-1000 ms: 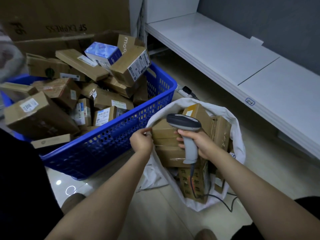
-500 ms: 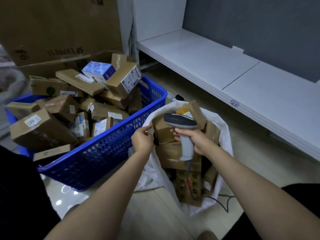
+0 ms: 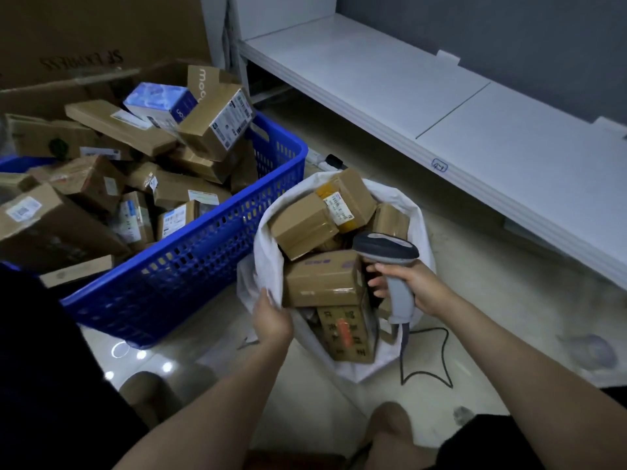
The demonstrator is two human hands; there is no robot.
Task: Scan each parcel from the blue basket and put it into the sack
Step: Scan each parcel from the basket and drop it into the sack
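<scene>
The blue basket (image 3: 190, 283) stands on the floor at the left, piled with several brown cardboard parcels (image 3: 210, 123) and one blue-white box (image 3: 159, 101). To its right the white sack (image 3: 420, 228) stands open, holding several parcels (image 3: 322, 279). My left hand (image 3: 271, 317) grips the sack's near left rim. My right hand (image 3: 414, 290) holds a grey barcode scanner (image 3: 386, 252) by its handle over the sack's right side, its head pointing left. The scanner's black cable (image 3: 441, 351) trails onto the floor.
A low white shelf (image 3: 424, 96) runs along the grey wall at the right. A big brown carton (image 3: 101, 35) stands behind the basket. A white power strip (image 3: 322, 159) lies between basket and shelf. My knees (image 3: 390, 425) show at the bottom.
My left hand has slid down the sack's rim and pulled it wider. The scanner hand has moved right. The parcels in the sack have shifted and show more.
</scene>
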